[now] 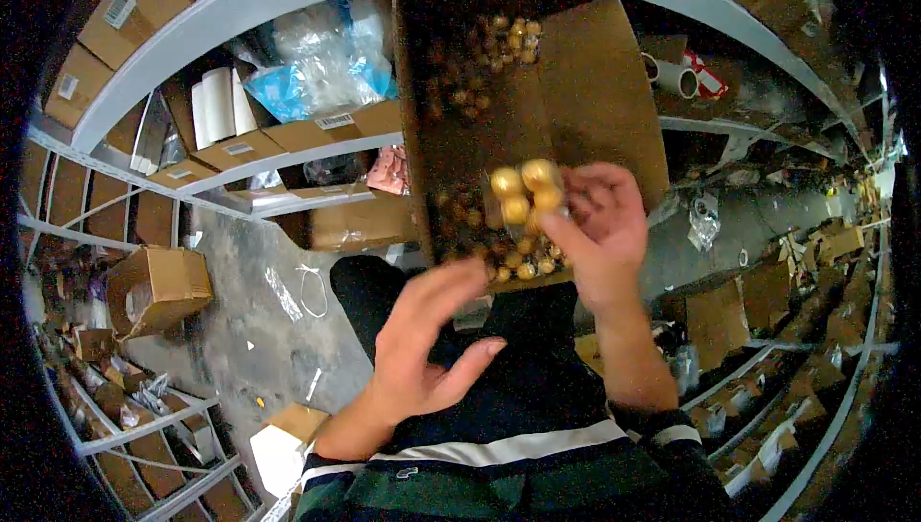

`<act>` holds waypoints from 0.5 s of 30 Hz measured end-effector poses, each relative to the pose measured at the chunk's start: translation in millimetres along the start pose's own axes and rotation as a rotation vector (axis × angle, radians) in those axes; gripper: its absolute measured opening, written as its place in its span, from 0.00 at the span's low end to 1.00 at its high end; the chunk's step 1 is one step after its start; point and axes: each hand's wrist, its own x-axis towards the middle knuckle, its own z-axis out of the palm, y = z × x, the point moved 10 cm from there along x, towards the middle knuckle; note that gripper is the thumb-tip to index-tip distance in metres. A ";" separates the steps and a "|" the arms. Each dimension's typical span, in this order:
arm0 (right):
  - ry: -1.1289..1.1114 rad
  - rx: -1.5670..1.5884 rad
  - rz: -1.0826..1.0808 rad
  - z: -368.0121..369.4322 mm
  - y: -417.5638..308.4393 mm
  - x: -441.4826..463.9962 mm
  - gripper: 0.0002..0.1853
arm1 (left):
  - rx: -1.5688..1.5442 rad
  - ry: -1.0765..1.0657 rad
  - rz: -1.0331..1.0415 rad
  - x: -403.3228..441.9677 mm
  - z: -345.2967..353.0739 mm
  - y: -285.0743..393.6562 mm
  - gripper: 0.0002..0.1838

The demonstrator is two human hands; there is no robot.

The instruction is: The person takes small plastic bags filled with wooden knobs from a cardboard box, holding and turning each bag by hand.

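A pack of shiny gold balls [525, 188] is pinched between the thumb and fingers of my right hand [609, 229], above a large open cardboard box [595, 100]. Inside that box lie more packs of gold balls [513, 40], some in shadow at its left side and others near its front edge. To the left, just in front of the box, my left hand [432, 335] holds nothing, with its thumb apart from its slightly blurred fingers.
Shelves with boxes surround the scene. One box [321, 124] at upper left holds clear and blue plastic bags. An open carton [158, 287] stands at left on the grey floor [249, 330], among scraps. White rolls [686, 83] lie in a box at right.
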 end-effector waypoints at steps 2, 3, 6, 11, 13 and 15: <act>0.008 0.099 0.151 -4.8 5.9 -19.8 0.28 | -0.206 0.066 -0.166 8.0 7.7 -16.5 0.42; 0.015 0.196 0.284 -6.6 16.2 -28.7 0.31 | -0.204 0.065 -0.173 12.0 13.9 -19.6 0.42; -0.009 0.192 0.301 -11.6 23.9 -44.4 0.31 | -0.338 0.056 -0.297 13.0 37.5 -42.3 0.40; -0.015 0.106 0.289 -22.6 33.5 -52.3 0.25 | -0.356 0.155 -0.477 4.2 46.0 -67.5 0.22; -0.068 0.091 0.349 -24.6 40.4 -56.6 0.22 | -0.406 0.165 -0.505 2.2 48.8 -70.9 0.21; -0.121 0.075 0.403 -28.2 46.4 -59.0 0.19 | -0.444 0.160 -0.480 2.5 49.8 -70.1 0.21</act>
